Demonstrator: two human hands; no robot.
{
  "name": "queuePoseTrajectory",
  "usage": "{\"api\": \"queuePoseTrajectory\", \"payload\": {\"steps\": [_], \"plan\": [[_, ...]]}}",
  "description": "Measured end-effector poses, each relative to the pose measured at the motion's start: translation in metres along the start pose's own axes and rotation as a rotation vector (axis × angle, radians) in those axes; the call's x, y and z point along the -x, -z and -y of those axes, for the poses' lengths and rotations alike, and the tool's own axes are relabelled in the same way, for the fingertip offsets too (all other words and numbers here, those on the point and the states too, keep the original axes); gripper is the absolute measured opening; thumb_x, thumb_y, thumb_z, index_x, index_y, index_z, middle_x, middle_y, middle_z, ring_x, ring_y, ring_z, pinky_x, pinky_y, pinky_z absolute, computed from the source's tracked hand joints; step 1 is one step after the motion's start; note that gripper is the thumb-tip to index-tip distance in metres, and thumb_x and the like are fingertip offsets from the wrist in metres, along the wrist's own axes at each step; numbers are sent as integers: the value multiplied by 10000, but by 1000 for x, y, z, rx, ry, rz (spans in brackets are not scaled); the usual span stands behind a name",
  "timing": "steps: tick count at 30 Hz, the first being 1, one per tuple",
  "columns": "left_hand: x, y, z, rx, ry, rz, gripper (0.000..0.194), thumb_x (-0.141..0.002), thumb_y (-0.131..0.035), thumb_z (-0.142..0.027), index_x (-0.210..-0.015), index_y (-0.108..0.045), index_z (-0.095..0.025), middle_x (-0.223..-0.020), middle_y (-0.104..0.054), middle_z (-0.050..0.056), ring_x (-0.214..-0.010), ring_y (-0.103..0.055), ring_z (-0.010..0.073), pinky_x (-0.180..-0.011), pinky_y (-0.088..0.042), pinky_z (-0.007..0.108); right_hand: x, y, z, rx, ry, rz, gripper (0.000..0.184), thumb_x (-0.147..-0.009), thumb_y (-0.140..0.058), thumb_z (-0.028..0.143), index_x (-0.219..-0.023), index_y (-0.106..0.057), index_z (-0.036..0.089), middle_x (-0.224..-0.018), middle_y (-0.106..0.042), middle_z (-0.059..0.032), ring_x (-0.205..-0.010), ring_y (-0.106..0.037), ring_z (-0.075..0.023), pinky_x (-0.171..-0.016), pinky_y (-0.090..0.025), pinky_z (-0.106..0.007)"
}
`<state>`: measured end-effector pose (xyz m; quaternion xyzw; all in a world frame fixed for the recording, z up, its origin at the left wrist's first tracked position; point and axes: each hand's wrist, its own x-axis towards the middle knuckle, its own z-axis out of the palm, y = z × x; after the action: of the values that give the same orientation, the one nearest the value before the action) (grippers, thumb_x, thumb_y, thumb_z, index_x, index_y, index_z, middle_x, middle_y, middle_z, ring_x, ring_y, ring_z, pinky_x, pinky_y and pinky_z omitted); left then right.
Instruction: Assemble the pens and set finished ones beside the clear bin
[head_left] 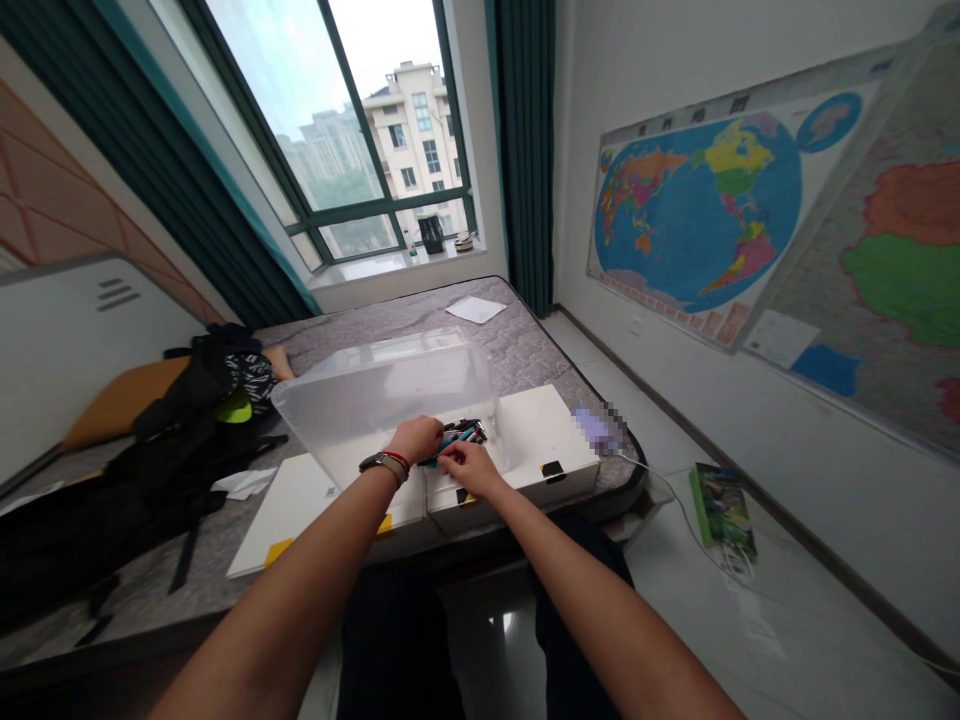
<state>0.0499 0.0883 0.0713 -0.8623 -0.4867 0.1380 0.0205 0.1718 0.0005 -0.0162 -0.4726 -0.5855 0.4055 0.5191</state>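
Note:
A clear plastic bin (375, 385) lies tipped on its side across white boxes, its open side toward me. At its right end is a small pile of pens (474, 432), dark and blue ones among them. My left hand (417, 438), with a watch and bands at the wrist, reaches over the pile's left side with curled fingers; what they hold is hidden. Close beside it, my right hand (469, 468) has its thumb and fingers pinched together at a pen (429, 462), which shows only in part.
White boxes (536, 420) with yellow and black tabs line the mattress edge. A black bag (157, 450) and clothes lie left, paper (475, 309) behind. A blurred purple device (596, 428) with a cable is at right; a green box (722, 508) is on the floor.

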Motion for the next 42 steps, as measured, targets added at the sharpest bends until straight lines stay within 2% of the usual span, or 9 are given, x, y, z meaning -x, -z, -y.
{"api": "queuePoseTrajectory", "payload": {"steps": [22, 32, 42], "plan": [[-9, 5, 5, 20, -35, 100, 251, -764, -569, -339, -914, -750, -250, -965, -734, 108, -863, -686, 251, -736, -517, 323, -1, -2, -3, -24, -7, -3, 113, -825, -638, 266, -858, -704, 181, -681, -702, -12, -619, -635, -142, -594, -463, -224], [-8, 2, 8, 25, -23, 52, 236, -796, -542, -292, -944, -721, -248, -1001, -721, 101, -909, -677, 249, -761, -513, 333, -1, -1, -1, -18, -2, 6, 137, -833, -631, 279, -870, -708, 172, -682, -703, -16, -606, -623, -135, -591, -455, -220], [-7, 3, 4, 28, -3, 52, 217, -815, -554, -295, -929, -728, -234, -962, -722, 102, -883, -680, 240, -762, -504, 316, -1, -3, -5, -9, 3, -3, 142, -828, -636, 287, -870, -712, 174, -682, -710, -16, -619, -634, -143, -583, -446, -220]]}}
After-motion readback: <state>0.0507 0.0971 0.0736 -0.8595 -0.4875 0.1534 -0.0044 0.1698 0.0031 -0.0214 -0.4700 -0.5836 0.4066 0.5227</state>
